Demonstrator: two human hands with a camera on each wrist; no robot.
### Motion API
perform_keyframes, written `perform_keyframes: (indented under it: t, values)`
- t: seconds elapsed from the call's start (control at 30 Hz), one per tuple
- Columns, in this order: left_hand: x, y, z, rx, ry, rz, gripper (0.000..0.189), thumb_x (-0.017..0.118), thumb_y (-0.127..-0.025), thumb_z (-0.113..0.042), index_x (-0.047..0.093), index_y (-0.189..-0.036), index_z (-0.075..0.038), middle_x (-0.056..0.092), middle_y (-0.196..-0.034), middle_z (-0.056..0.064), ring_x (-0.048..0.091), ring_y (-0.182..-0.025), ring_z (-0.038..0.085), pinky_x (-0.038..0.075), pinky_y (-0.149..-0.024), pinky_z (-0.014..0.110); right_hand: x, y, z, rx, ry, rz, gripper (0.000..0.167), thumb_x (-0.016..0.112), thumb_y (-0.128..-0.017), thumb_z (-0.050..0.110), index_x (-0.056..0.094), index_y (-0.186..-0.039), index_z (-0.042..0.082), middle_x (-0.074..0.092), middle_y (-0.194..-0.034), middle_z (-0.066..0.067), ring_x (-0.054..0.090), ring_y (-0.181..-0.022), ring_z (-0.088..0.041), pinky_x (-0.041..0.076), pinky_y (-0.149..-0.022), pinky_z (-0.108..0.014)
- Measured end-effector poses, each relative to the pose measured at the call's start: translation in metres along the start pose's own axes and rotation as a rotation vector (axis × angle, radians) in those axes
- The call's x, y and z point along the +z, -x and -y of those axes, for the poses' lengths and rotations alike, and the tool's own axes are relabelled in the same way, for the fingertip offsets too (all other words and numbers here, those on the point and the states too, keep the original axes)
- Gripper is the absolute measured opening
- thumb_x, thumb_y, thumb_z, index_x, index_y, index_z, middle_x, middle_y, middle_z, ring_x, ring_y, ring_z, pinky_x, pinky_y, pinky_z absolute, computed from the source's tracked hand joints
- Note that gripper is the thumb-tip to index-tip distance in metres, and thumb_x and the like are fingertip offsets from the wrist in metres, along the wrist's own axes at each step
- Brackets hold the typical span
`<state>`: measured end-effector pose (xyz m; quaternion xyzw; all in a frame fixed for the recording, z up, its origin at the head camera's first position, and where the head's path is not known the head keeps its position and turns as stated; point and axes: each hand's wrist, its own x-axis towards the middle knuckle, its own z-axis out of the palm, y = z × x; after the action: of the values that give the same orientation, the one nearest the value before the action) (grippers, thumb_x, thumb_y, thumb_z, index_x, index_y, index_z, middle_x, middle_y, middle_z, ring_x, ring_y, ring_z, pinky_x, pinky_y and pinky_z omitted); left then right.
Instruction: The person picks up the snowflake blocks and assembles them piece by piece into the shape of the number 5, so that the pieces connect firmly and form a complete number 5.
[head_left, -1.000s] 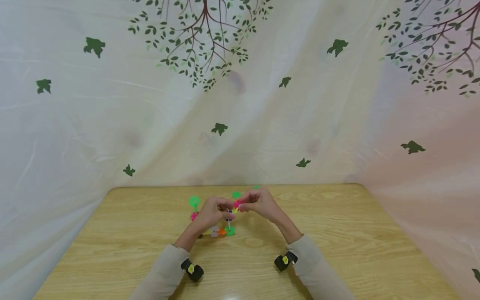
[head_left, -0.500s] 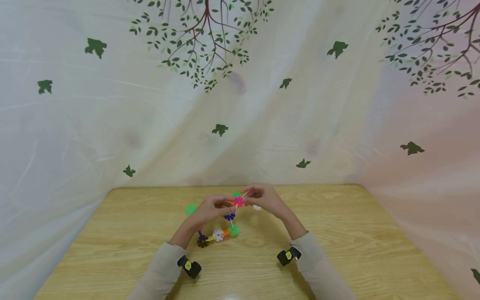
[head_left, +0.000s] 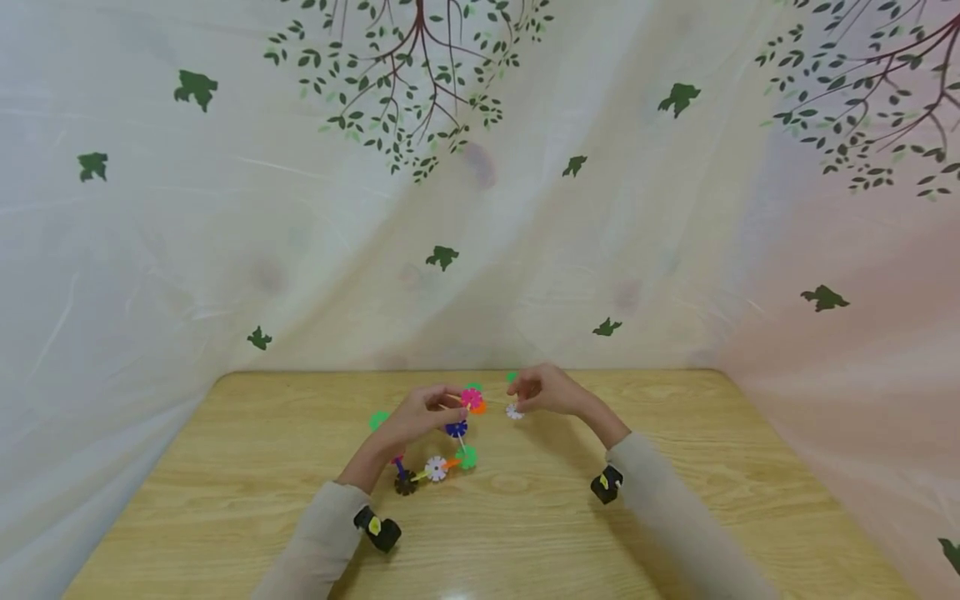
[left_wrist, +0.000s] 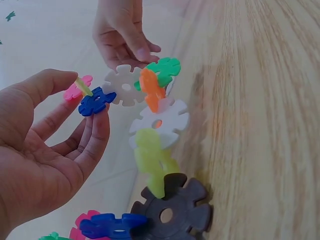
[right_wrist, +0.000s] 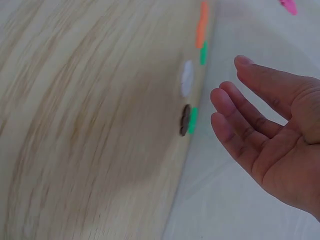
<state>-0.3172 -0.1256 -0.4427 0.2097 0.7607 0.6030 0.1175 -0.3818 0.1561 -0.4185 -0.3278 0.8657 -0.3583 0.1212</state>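
Observation:
My left hand [head_left: 420, 418] pinches a chain of slotted plastic snowflake discs near its upper end. In the left wrist view, its thumb is at a yellow disc [left_wrist: 84, 86] and its fingers are behind a blue disc [left_wrist: 95, 106], beside a pink disc [left_wrist: 73, 93]. From there the chain runs through pale, green [left_wrist: 170, 68], orange [left_wrist: 153, 91], white [left_wrist: 172, 117] and yellow-green [left_wrist: 148, 152] discs to a dark brown one [left_wrist: 195, 207]. My right hand [head_left: 551, 390] hovers with relaxed fingers and nothing in them, just above a loose white disc [head_left: 513, 412].
Loose discs lie along the far part of the wooden table [head_left: 660, 492]: in the right wrist view a white disc, a brown disc [right_wrist: 185, 121], a green disc [right_wrist: 193, 120] and an orange one [right_wrist: 202, 25]. A printed cloth [head_left: 510, 275] hangs behind the table.
My right hand has left the pink disc and moved right, toward the loose white disc. The left hand has kept its hold on the chain, the pink disc staying with it.

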Motion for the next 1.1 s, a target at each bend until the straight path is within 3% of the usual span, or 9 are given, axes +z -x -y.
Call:
perform_keyframes:
  t: [0.23,0.4,0.53,0.7,0.87,1.1]
  values:
    - [0.001,-0.002,0.001,0.013,-0.025,0.004,0.038,0.064,-0.102,-0.017,0.059,-0.134,0.002,0.062,-0.126,0.033,0.068,-0.104,0.025,0.060,-0.087,0.051,0.004,-0.007,-0.015,0.066,0.100,0.055,0.027,0.077,-0.087,0.000,0.072,-0.113,-0.007,0.070,-0.090,-0.014,0.063,-0.082,-0.013,0.056,-0.077,-0.027]
    - [0.002,-0.003,0.001,0.014,-0.041,0.009,0.037,0.064,-0.102,-0.017,0.059,-0.134,0.002,0.064,-0.124,0.030,0.069,-0.104,0.025,0.061,-0.085,0.040,0.012,-0.013,-0.021,0.118,0.189,0.048,0.024,0.079,-0.087,0.003,0.075,-0.111,0.001,0.070,-0.087,-0.007,0.056,-0.077,-0.009,0.050,-0.069,-0.022]
    - [0.004,-0.004,0.004,0.020,-0.041,0.011,0.038,0.063,-0.102,-0.018,0.059,-0.134,0.002,0.064,-0.124,0.030,0.068,-0.104,0.024,0.061,-0.086,0.041,0.017,-0.014,-0.021,0.114,0.215,0.029,0.017,0.079,-0.087,0.003,0.077,-0.104,0.003,0.069,-0.087,-0.006,0.054,-0.077,-0.010,0.047,-0.068,-0.022]
    - [0.005,-0.004,0.010,0.003,-0.003,0.012,0.039,0.063,-0.102,-0.017,0.058,-0.135,0.003,0.061,-0.127,0.032,0.067,-0.105,0.023,0.060,-0.089,0.050,0.020,-0.011,-0.024,0.098,0.195,0.026,0.013,0.081,-0.083,0.002,0.073,-0.094,0.003,0.067,-0.085,-0.006,0.055,-0.078,-0.011,0.048,-0.070,-0.023]
    - [0.006,-0.004,0.011,-0.017,0.023,0.005,0.039,0.062,-0.103,-0.018,0.057,-0.136,0.002,0.060,-0.130,0.032,0.066,-0.105,0.021,0.059,-0.090,0.051,0.020,-0.008,-0.026,0.101,0.132,0.013,0.019,0.083,-0.079,-0.001,0.068,-0.090,0.004,0.065,-0.085,-0.005,0.055,-0.079,-0.012,0.049,-0.070,-0.025]
    - [0.006,-0.003,0.007,-0.030,0.035,-0.012,0.035,0.062,-0.102,-0.017,0.058,-0.132,0.002,0.061,-0.127,0.028,0.064,-0.099,0.015,0.058,-0.091,0.056,0.020,-0.006,-0.022,0.064,0.061,-0.040,0.014,0.078,-0.082,-0.003,0.068,-0.089,0.004,0.065,-0.082,-0.003,0.056,-0.076,-0.011,0.049,-0.069,-0.023]
